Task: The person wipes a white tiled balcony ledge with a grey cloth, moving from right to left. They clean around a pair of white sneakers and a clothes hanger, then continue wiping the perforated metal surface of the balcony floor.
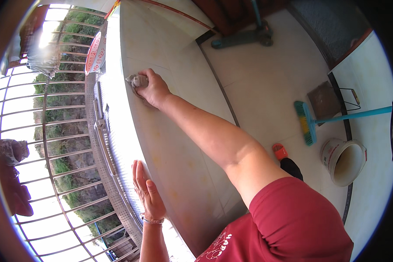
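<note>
My right hand (154, 88) is closed around a crumpled grey cloth (138, 81), pressed to the pale tiled wall (170, 131) just below the bright window ledge. Lower in the view, my left hand (148, 191) lies flat with its fingers extended at the edge of the ledge (134, 140); it holds nothing and has a bracelet at the wrist. The underside of the cloth is hidden by my right hand.
A red-and-white patterned basin (96, 54) stands by the window bars (65, 122). On the floor side are a blue-green broom (306, 122), a dustpan (324, 100), a white bucket (348, 163) and a scooter (242, 38). Clothes (18, 193) hang near the bars.
</note>
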`<state>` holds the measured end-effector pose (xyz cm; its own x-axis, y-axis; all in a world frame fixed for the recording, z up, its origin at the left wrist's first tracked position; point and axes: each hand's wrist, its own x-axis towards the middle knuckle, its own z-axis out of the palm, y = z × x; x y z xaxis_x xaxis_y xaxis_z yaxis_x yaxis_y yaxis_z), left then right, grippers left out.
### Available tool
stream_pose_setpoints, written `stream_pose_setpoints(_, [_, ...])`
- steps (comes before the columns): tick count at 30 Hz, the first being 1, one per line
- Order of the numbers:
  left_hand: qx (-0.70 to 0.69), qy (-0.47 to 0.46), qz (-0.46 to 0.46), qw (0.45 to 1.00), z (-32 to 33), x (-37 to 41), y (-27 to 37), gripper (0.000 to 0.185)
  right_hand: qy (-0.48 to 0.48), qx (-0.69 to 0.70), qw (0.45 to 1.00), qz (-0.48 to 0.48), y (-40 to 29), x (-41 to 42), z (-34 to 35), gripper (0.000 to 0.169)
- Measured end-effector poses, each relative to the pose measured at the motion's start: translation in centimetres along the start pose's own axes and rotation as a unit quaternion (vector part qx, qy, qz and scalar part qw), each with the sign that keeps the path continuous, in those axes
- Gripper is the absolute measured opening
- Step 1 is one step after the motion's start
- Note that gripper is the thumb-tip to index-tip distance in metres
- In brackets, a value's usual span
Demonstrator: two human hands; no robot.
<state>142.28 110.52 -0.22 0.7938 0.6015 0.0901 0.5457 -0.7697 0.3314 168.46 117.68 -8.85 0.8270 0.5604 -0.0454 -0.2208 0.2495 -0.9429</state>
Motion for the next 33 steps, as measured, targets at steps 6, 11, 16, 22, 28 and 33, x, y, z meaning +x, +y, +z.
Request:
stream_pose_setpoints(6, [0.013,-0.001,-0.008,1.0,-0.5,-0.4,-0.3,0.064,-0.061,0.005,0.977,-0.205,3.3,-13.5,-1.1,0.058])
stream_pose_setpoints(11, [0.015,-0.006,0.001,1.0,-0.4,-0.2,0.4,0.061,-0.169,-0.007,0.98,-0.105,1.0,-23.6,-5.0,0.056])
stream_pose_setpoints(16, [0.002,0.001,0.003,1.0,-0.3,-0.3,0.3,0.06,-0.262,0.026,0.962,-0.074,-0.4,-18.4,-5.3,0.059])
stream_pose_setpoints(22, [0.034,0.003,0.0,0.999,-0.6,-0.6,0.1,0.06,-0.272,0.088,0.958,0.002,0.3,-14.1,-3.7,0.053])
stream_pose_setpoints(28, [0.036,-0.001,0.01,0.999,-0.1,0.2,0.4,0.061,-0.018,-0.02,1.0,-0.006,0.6,-1.2,-0.5,0.055])
stream_pose_setpoints(33, [0.046,0.003,-0.007,0.999,-0.4,-0.4,0.2,0.062,0.011,-0.024,0.968,-0.248,1.4,-9.0,0.1,0.061])
